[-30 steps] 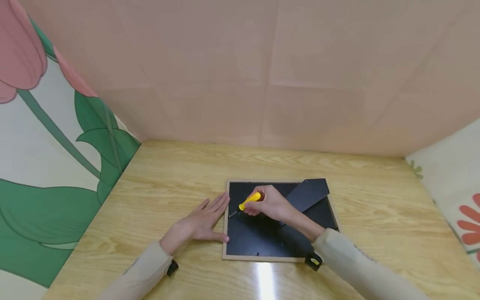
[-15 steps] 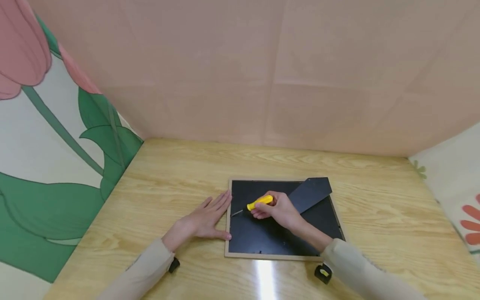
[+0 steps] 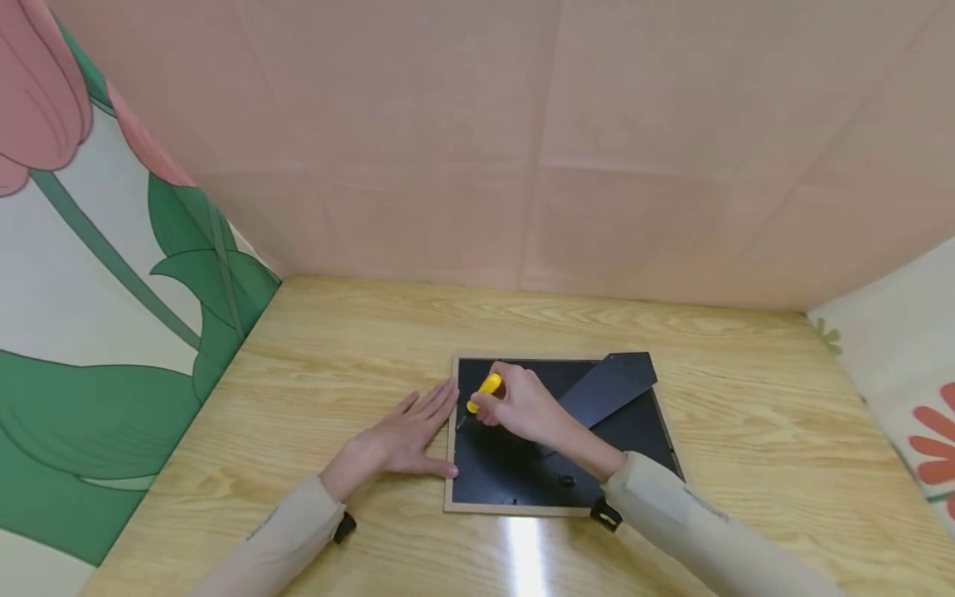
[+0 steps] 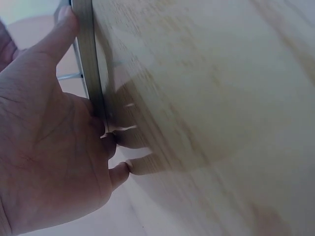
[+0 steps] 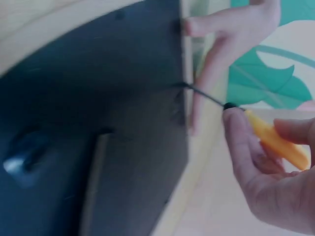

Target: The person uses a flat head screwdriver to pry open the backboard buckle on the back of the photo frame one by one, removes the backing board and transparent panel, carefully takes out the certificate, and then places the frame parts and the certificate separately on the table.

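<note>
A picture frame with a light wood rim (image 3: 451,489) lies face down, its black backing board (image 3: 488,473) up. My right hand (image 3: 522,404) grips a screwdriver by its yellow handle (image 3: 485,393). In the right wrist view the screwdriver's thin shaft (image 5: 209,97) reaches the inner edge of the rim, where a small dark tab (image 5: 181,85) shows. My left hand (image 3: 409,439) rests beside the frame, fingers extended, with fingertips and thumb against its left side. The left wrist view shows its palm (image 4: 54,142) along the frame's edge (image 4: 87,54).
A black easel stand (image 3: 615,385) lies slantwise on the backing, its end past the frame's top right corner. A small dark hanger (image 3: 567,480) sits on the backing near my right forearm. Wood-grain table (image 3: 358,332) surrounds the frame, with a pink wall (image 3: 522,166) behind.
The right hand drew back to the right with the screwdriver low, then moved left and up. The screwdriver now stands steeper, its tip still at the left rim. The left hand stays put.
</note>
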A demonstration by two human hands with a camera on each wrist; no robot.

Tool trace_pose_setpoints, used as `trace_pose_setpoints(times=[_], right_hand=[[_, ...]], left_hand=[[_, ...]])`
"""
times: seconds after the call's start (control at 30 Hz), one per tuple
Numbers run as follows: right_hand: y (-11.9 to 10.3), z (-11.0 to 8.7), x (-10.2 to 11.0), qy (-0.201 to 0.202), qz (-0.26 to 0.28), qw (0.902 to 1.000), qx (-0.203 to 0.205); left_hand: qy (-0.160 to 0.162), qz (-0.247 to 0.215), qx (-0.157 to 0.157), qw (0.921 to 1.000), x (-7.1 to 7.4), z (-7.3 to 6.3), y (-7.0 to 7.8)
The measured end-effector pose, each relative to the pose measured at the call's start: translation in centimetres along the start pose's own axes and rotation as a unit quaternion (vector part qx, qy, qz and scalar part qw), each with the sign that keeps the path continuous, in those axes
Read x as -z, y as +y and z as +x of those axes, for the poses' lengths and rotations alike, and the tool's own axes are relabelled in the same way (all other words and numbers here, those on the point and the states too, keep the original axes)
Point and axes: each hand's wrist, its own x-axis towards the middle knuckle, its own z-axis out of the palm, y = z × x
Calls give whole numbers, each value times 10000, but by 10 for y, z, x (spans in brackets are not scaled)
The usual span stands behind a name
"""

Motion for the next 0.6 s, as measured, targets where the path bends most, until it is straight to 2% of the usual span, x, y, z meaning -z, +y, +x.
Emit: trace_pose_setpoints(times=[0.13,0.23,0.3,0.47,0.6], right_hand=[[-18,4,-4,40,-561,9984,-83],[-23,6,-6,52,-723,9974,-36],[-20,6,-5,47,-616,9981,-42],[-2,4,-1,23,35,9998,-197],[-1,3,-3,-84,-35,10000,-30]], left_hand=[[-15,-23,-8,10000,1,0,0],[4,-21,-46,10000,0,0,-1],[18,-5,-52,10000,0,0,-2],[49,90,-67,9999,-2,1,-3],[31,62,2,10000,-2,2,-3]])
